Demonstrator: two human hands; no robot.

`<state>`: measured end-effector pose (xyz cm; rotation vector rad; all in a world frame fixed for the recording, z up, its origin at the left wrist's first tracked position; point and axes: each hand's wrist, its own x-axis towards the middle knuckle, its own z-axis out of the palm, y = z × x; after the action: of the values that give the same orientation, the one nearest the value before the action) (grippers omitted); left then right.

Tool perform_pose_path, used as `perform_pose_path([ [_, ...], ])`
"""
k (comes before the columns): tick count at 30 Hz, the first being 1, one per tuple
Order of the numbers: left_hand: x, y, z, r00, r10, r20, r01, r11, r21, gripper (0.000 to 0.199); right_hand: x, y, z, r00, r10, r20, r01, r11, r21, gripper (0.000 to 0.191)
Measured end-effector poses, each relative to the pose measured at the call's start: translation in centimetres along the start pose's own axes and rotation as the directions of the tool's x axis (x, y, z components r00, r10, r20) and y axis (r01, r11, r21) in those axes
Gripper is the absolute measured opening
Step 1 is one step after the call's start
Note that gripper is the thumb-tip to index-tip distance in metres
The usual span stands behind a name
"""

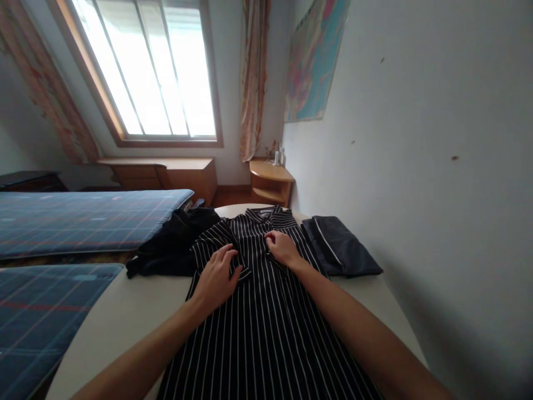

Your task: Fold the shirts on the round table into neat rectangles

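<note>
A black shirt with white stripes [258, 311] lies spread on the pale table [112, 311], its collar at the far edge and its body running toward me. My left hand [219, 275] rests on the left sleeve area, fingers apart, nothing gripped. Over the chest, on the right of the button line, is my right hand [282, 247], its fingers curled together at the fabric. Whether cloth is pinched between them is too small to tell.
Dark crumpled clothing [175, 239] lies at the table's left. A folded dark garment [343, 247] sits at the right, near the wall. Two plaid mattresses [91, 219] are on the left. A corner shelf [272, 171] and a desk [183, 166] stand beyond.
</note>
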<state>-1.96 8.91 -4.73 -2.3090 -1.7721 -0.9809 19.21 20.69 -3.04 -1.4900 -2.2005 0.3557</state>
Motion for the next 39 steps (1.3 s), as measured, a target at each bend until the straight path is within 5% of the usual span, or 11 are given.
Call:
perform_pose_path([
  [6, -3.7, 0.5, 0.9, 0.971, 0.155, 0.181, -0.168, 0.984, 0.06, 0.049, 6.2, -2.3, 2.7, 0.994, -0.087, 0.072, 0.092, 0.994, -0.06, 0.034],
  [13, -3.9, 0.7, 0.4, 0.922, 0.181, 0.342, -0.208, 0.977, 0.043, 0.061, 12.6, -3.4, 6.2, 0.985, -0.09, 0.149, 0.113, 0.981, -0.159, 0.041],
  [18, -4.0, 0.6, 0.9, 0.917, 0.177, 0.358, -0.208, 0.977, 0.047, 0.065, 14.9, -3.1, 8.3, 0.966, -0.11, 0.232, 0.159, 0.966, -0.204, 0.043],
  [24, -4.1, 0.6, 1.4, 0.938, 0.185, 0.293, -0.205, 0.978, 0.039, 0.07, 15.9, -3.9, 9.7, 0.982, -0.05, 0.182, 0.095, 0.965, -0.245, 0.047],
  [29, -3.7, 0.6, 1.3, 0.99, 0.033, 0.135, -0.048, 0.992, 0.113, 0.055, 15.9, -5.0, 9.1, 0.985, -0.062, 0.16, 0.095, 0.974, -0.204, 0.044],
  [35, -2.9, 0.5, 0.5, 0.973, -0.006, 0.231, -0.036, 0.984, 0.173, 0.033, 14.3, -6.7, 6.7, 0.973, -0.05, 0.224, 0.072, 0.993, -0.091, 0.078],
  [39, -2.7, 0.1, 0.2, 0.977, 0.0, 0.214, -0.028, 0.991, 0.128, 0.026, 11.4, -7.4, 4.6, 0.957, -0.045, 0.286, 0.05, 0.999, -0.01, 0.077],
])
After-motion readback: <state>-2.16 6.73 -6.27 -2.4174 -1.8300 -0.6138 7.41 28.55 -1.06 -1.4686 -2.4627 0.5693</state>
